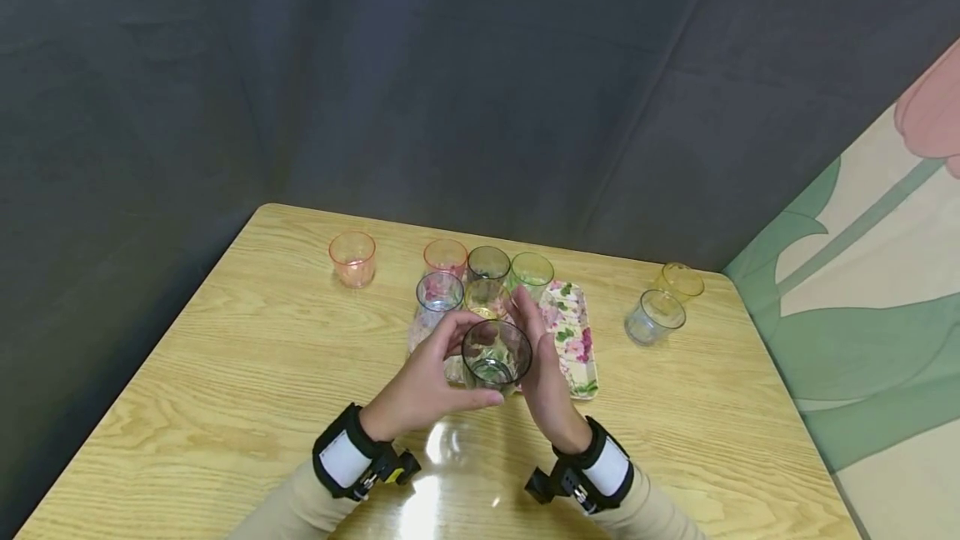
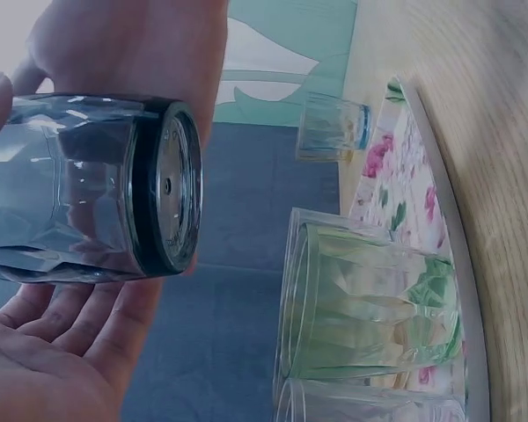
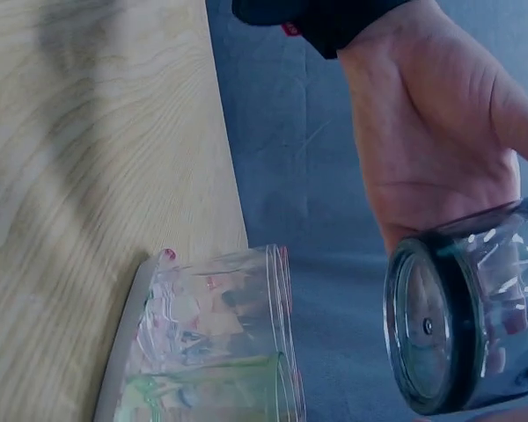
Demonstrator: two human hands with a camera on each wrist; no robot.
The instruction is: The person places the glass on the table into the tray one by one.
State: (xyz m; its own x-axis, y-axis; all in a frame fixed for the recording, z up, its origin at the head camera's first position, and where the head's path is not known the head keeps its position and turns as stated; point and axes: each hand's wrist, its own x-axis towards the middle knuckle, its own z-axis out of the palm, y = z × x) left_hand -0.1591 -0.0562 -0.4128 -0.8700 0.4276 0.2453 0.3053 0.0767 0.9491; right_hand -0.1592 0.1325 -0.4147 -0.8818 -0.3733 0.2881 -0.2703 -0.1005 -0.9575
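Note:
My left hand (image 1: 431, 377) holds a smoky grey glass (image 1: 495, 372), thumb along its near side and fingers curled behind it. Upright in the head view, the glass is raised above the front of a flowered tray (image 1: 588, 369). At the glass's right side stands my right hand (image 1: 549, 394), its fingers fairly straight and pointing away from me. The thick round base of the grey glass (image 2: 167, 189) is clear of the tray in the left wrist view. On the tray behind it are a pink glass (image 1: 446, 255), a dark glass (image 1: 488, 262), a green glass (image 1: 532, 268), a blue glass (image 1: 439, 292) and a yellow glass (image 1: 483, 297).
Left of the tray, another pink glass (image 1: 353, 260) stands on the wooden table (image 1: 247, 373). To the right are a pale blue glass (image 1: 654, 319) and, just behind it, a yellow glass (image 1: 681, 280). A dark curtain (image 1: 465, 90) hangs behind the table.

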